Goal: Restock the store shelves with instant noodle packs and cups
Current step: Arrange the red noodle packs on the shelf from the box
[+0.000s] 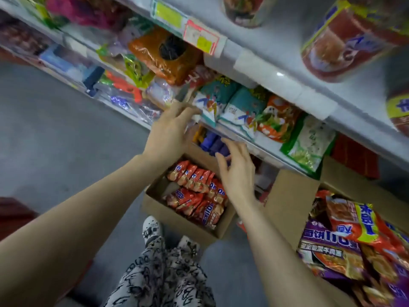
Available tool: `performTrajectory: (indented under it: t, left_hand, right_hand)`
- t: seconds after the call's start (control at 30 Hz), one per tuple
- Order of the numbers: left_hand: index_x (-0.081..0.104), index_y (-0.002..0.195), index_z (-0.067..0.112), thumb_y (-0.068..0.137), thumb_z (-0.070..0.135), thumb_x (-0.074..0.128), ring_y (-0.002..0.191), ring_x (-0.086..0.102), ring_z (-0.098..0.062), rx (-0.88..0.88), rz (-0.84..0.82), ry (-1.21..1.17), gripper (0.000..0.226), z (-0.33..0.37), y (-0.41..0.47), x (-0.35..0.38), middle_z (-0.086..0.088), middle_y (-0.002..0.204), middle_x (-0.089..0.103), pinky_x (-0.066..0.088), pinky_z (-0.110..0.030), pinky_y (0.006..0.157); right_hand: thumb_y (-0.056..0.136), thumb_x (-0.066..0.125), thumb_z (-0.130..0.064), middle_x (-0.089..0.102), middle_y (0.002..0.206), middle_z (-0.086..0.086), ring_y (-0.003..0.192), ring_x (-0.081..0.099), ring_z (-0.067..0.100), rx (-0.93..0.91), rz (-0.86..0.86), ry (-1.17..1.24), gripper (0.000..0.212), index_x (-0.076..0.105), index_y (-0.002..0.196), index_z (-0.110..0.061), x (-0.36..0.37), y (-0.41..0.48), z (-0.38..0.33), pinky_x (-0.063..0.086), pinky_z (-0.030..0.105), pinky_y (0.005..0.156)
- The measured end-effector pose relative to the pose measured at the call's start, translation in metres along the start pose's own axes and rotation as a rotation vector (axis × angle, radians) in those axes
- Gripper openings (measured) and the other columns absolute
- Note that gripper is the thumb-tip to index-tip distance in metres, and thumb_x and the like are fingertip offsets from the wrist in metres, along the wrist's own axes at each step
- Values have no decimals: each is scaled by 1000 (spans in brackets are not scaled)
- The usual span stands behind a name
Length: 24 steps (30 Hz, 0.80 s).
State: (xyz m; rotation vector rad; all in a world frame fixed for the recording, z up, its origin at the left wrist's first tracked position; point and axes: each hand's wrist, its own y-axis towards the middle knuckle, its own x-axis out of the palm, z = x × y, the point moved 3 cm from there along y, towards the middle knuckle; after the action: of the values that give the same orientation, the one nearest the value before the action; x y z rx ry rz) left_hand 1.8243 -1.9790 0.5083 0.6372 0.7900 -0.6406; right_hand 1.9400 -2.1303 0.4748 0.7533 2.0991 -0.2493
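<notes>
My left hand (171, 131) reaches up to the middle shelf (243, 138), its fingers at the left edge of a teal noodle pack (212, 100); whether it grips the pack is unclear. A second teal pack (243, 107), an orange pack (277, 118) and a green pack (309, 145) lie in a row to the right. My right hand (238, 169) hovers below the shelf edge with fingers spread, holding nothing. Under it an open cardboard box (159, 207) on the floor holds several red noodle packs (199, 193).
A second open box (290, 196) at the lower right holds purple and orange multipacks (345, 238). Red noodle cups (345, 43) stand on the top shelf. More snack bags crowd the shelves to the left. My legs and shoes (152, 229) stand on the grey floor.
</notes>
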Motion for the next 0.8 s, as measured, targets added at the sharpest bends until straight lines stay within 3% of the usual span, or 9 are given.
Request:
performTrajectory:
  t: [0.13,0.2,0.27,0.33,0.47,0.57,0.8]
  left_hand:
    - [61,124,16,93,16,61,108,56,-29,-110,-109,-32,31,-45,-45,68,-8,121,57,46,-36,79]
    - [61,124,17,94,18,60,107,57,-29,-146,-156,-33,30,-66,-67,98,-7,122,57,47,-38,81]
    - [61,124,17,94,22,60,106,57,-29,-195,-214,-25,30,-91,-92,131,-8,123,57,50,-40,83]
    - [62,123,18,93,23,61,105,58,-31,-238,-258,-18,31,-115,-116,159,-8,124,57,51,-42,80]
    - [63,121,17,91,33,49,103,61,-33,-282,-365,-15,37,-153,-160,213,-7,123,58,53,-44,80]
    - [63,121,13,92,23,59,104,61,-35,-289,-440,-27,31,-170,-188,253,-10,121,59,53,-47,83]
    - [58,131,12,91,21,63,112,57,-35,-315,-597,-35,41,-196,-231,344,-12,126,56,51,-44,89]
  right_hand:
    - [96,62,-21,57,126,4,107,62,26,100,-70,-7,38,58,134,-18,60,-36,51,53,42,87]
    - [95,63,-21,58,129,2,112,61,23,164,-110,-28,39,58,134,-20,85,-53,73,49,33,93]
    - [95,64,-22,58,131,0,114,60,18,240,-157,-35,39,59,134,-21,115,-71,99,41,20,89]
    - [94,65,-20,58,130,0,113,61,16,304,-194,-18,40,59,134,-21,141,-86,122,37,16,87]
    - [92,67,-15,57,134,5,115,61,23,406,-264,-12,45,58,136,-20,192,-111,174,46,24,88]
    - [91,67,-14,59,135,5,114,63,24,467,-274,-21,44,59,134,-21,225,-129,213,53,34,89]
    - [90,67,-12,63,129,6,111,63,27,580,-336,-91,43,59,132,-19,297,-164,287,48,31,86]
